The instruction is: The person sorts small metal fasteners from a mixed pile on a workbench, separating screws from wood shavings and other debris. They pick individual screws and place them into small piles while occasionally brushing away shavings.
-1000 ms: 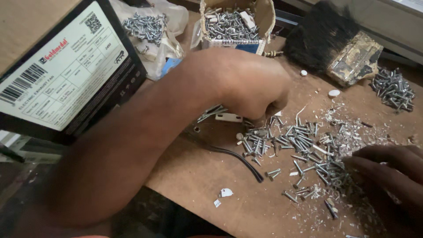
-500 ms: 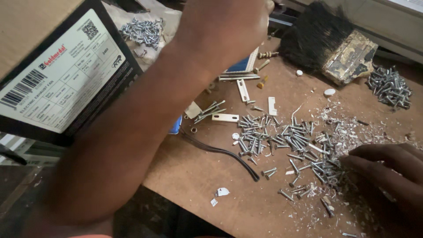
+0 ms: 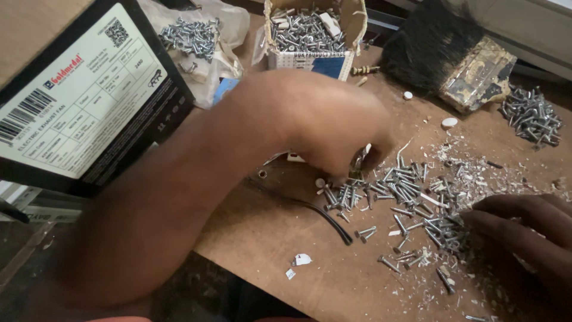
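A loose pile of small silver screws (image 3: 411,197), mixed with white chips, lies on the brown wooden table (image 3: 333,280). My left hand (image 3: 322,125) reaches across from the left, its fingertips bunched down at the pile's left edge and pinching a few screws. At the lower right, my right hand (image 3: 524,232) rests flat with its fingers spread on the right side of the pile. Behind my left hand stands a small open cardboard box (image 3: 351,21) filled with screws.
A black carton with a white label (image 3: 89,101) leans at the left. Beside it is a clear plastic bag of screws (image 3: 190,39). A wide black brush (image 3: 441,48) and another screw heap (image 3: 530,116) sit at the back right. A black cable (image 3: 316,211) lies near the front.
My left hand was raised up by the cardboard box half a second ago and has come back down onto the screw pile. My right hand has stayed in place.
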`<action>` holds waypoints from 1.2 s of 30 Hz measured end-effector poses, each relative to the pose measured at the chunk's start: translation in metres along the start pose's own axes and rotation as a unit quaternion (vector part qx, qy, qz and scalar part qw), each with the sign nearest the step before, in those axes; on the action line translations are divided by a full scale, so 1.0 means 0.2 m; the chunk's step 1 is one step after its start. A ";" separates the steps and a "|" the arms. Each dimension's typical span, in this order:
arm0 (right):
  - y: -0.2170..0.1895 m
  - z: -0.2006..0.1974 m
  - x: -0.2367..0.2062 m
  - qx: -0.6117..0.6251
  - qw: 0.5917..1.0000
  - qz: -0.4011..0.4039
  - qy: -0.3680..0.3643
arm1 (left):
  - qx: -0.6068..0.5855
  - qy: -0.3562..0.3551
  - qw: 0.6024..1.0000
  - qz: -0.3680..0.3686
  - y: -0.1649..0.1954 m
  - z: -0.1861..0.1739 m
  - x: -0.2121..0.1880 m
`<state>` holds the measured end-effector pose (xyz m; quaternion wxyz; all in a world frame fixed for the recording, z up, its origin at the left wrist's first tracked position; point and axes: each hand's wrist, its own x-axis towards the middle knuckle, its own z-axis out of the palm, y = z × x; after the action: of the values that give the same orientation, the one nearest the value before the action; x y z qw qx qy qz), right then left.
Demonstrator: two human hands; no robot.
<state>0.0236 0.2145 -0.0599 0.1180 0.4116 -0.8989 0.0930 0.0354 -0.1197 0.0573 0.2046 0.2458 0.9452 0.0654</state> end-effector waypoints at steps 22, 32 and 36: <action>0.00 -0.07 -0.01 0.021 0.992 0.042 0.115 | -0.046 0.144 0.988 0.018 -0.05 0.05 0.12; 0.03 -0.28 -0.03 0.099 0.989 0.104 0.016 | 0.021 -0.006 0.984 -0.177 0.08 -0.05 0.04; 0.16 -0.39 -0.05 0.147 0.968 0.136 -0.149 | 0.067 -0.083 0.969 -0.223 0.15 -0.07 0.06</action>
<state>0.0157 0.2630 0.0087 -0.0927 0.3078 -0.9302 0.1774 0.0342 -0.0877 0.0730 0.2748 0.0463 0.9581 -0.0659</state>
